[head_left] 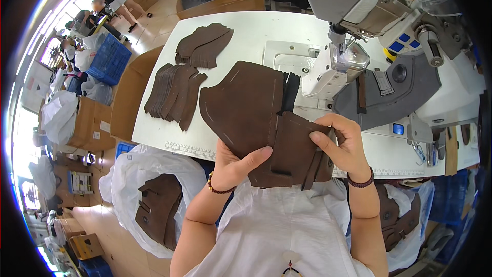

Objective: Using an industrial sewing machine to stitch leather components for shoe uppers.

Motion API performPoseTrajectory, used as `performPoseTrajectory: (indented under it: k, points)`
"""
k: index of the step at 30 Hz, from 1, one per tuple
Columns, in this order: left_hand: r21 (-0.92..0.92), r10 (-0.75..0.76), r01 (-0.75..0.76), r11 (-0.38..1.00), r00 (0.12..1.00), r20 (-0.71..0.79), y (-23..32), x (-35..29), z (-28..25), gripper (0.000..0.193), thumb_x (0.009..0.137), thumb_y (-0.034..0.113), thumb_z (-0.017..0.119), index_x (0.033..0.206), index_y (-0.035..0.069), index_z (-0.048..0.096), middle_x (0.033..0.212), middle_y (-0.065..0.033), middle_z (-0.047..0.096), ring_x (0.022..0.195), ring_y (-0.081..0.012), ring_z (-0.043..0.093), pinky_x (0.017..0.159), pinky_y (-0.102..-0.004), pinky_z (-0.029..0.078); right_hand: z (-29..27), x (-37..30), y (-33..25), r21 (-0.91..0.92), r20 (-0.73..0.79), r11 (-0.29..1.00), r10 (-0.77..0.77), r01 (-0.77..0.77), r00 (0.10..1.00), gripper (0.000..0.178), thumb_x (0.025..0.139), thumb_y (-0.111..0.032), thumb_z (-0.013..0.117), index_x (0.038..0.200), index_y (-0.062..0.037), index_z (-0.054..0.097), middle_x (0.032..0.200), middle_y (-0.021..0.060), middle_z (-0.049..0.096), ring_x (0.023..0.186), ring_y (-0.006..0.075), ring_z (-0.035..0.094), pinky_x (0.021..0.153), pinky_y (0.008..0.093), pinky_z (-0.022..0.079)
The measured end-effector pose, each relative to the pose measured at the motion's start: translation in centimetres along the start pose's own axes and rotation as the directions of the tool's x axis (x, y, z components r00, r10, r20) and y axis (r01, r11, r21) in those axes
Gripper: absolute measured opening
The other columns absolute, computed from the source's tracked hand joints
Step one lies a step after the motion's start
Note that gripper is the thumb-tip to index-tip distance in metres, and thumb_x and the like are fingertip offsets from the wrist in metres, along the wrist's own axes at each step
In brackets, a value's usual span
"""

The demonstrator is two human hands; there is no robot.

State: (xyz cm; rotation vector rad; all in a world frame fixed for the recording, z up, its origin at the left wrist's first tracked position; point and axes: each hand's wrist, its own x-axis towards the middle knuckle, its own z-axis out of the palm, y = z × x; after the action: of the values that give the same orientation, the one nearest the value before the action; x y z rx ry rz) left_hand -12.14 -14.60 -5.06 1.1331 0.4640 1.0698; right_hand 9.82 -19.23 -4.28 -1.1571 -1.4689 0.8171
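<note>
Both my hands hold a stitched brown leather boot upper (243,97) in front of me, over the table's near edge. My left hand (231,168) grips its lower left edge, thumb on top and fingers hidden underneath. At the right edge, my right hand (344,141) pinches a flap with thumb and bent fingers. A black strip with a jagged edge (290,92) sticks out at the upper's far side. Just beyond stands the arm of a sewing machine (335,66), apart from my hands. Two piles of cut brown leather pieces, a nearer pile (166,92) and a farther pile (205,43), lie to the left.
The white table (246,31) has a ruler strip along its near edge. Plastic-lined containers hold brown leather parts (161,208) at lower left and lower right. A cardboard box (220,5) stands behind the table. A grey plate (410,90) sits right of the machine. Several people are far left.
</note>
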Motion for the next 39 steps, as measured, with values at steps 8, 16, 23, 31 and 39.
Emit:
performPoseTrajectory:
  k: [8,16,23,31,39]
  points:
    - [-0.103,-0.098,0.107,0.989,0.992,0.084,-0.4,0.0,-0.7,0.044,0.076,-0.001,0.067,0.117,0.001,0.051,0.112,-0.0069,0.059,0.101,-0.0143,0.056,0.088,-0.0303,0.045,-0.1,-0.2,0.0,0.080,-0.056,0.997,0.009,-0.005,0.998,0.015,0.080,-0.010,0.067,0.088,0.0022,0.062,0.078,0.0055,0.062,0.072,0.0099,0.054,0.067,0.0226,0.042]
    - [-0.270,-0.184,0.218,0.938,0.972,0.144,-0.5,-0.1,-0.2,0.053,0.076,0.002,0.068,0.123,0.002,0.046,0.116,-0.0085,0.057,0.108,-0.0182,0.053,0.092,-0.0340,0.042,-0.1,-0.2,-0.1,0.239,-0.076,0.970,0.073,-0.053,0.994,0.015,0.082,-0.011,0.066,0.088,0.0024,0.063,0.079,0.0033,0.061,0.074,0.0085,0.053,0.067,0.0217,0.042]
    - [-0.350,-0.292,0.315,0.882,0.949,0.116,-0.9,0.1,0.5,0.053,0.073,0.005,0.069,0.120,-0.005,0.047,0.112,-0.0148,0.059,0.104,-0.0240,0.058,0.092,-0.0362,0.044,-0.5,-0.4,-0.2,0.270,-0.030,0.960,0.081,-0.070,0.996,0.015,0.083,-0.012,0.065,0.089,0.0025,0.062,0.081,0.0033,0.061,0.075,0.0081,0.053,0.068,0.0214,0.042]
    - [-0.329,-0.288,0.332,0.884,0.941,0.177,-1.0,0.1,0.6,0.053,0.078,0.007,0.068,0.124,-0.002,0.044,0.120,-0.0106,0.055,0.112,-0.0204,0.051,0.097,-0.0345,0.039,-0.7,-0.4,0.0,0.306,-0.026,0.949,0.082,-0.070,0.996,0.016,0.084,-0.012,0.065,0.089,0.0026,0.062,0.081,0.0033,0.061,0.076,0.0077,0.053,0.069,0.0214,0.042]
    - [-0.316,-0.323,0.356,0.879,0.934,0.152,-1.3,0.0,0.4,0.056,0.078,0.010,0.069,0.126,-0.002,0.042,0.120,-0.0104,0.054,0.113,-0.0200,0.051,0.097,-0.0342,0.039,-0.7,-0.5,0.3,0.251,-0.107,0.968,0.010,0.017,0.994,0.012,0.083,-0.007,0.064,0.089,0.0031,0.062,0.077,0.0017,0.058,0.070,0.0064,0.050,0.063,0.0199,0.039]
